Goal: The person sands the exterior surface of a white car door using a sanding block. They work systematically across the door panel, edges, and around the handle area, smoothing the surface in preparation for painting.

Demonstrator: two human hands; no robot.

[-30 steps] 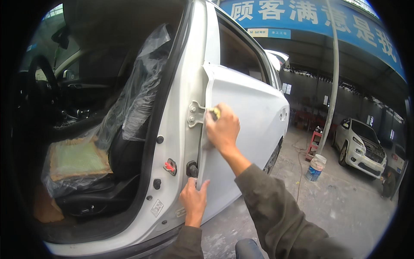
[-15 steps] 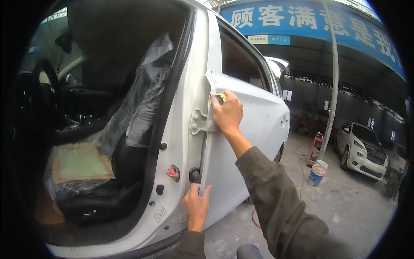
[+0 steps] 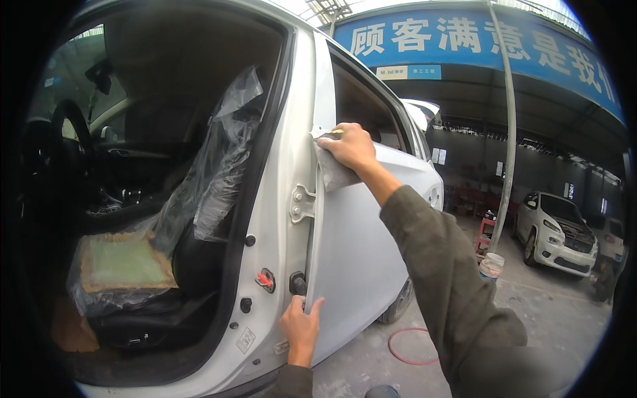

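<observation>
On the left, a steering wheel (image 3: 71, 123) is standing in a car's dim cabin. A green pad (image 3: 126, 262) with brown edges is lying on a seat, and clear plastic (image 3: 225, 166) is draping the backrest. On the pillar, a red plug (image 3: 266, 280) is sitting left of a black boot (image 3: 298, 283).

Just below the boot, the left hand (image 3: 300, 326) is resting at the door's front edge, half open, thumb raised, fingers curling; whether it is gripping, I cannot tell. Above, a hinge (image 3: 302, 203) is joining pillar and door (image 3: 365, 245).

A grey sheet (image 3: 337, 174) is lying against the door's upper front corner; the right hand (image 3: 350, 147) is closing over it, also holding something small and yellow (image 3: 337, 131).

Farther right, a red hose (image 3: 391, 348) is curving on the floor, a bucket (image 3: 491, 266) is standing near a pole (image 3: 509, 146), and a white car (image 3: 556, 232) is parking beyond.
</observation>
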